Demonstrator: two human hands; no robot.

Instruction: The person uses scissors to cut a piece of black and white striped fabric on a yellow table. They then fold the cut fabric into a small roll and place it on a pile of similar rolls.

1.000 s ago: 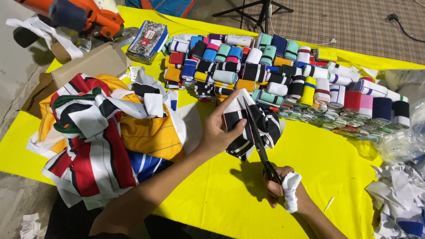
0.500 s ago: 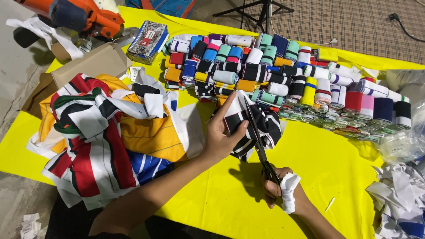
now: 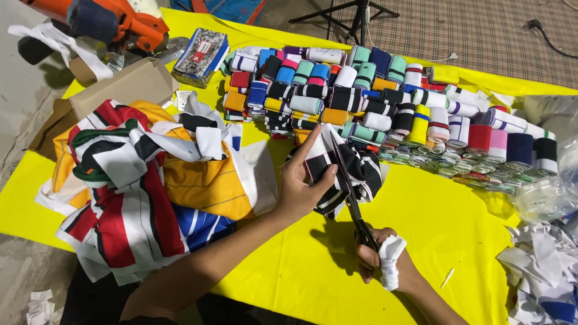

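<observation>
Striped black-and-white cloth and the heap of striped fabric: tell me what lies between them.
In the head view, the left hand lies between them, gripping the cloth beside the heap.

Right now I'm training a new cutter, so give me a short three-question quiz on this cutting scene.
1. True or false: the right hand holds the scissors.
2. What does the left hand grip: A) the cardboard box, B) the black-and-white striped fabric, C) a roll?
3. What colour is the sheet under the work?

Key: 1 true; 2 B; 3 yellow.
</observation>
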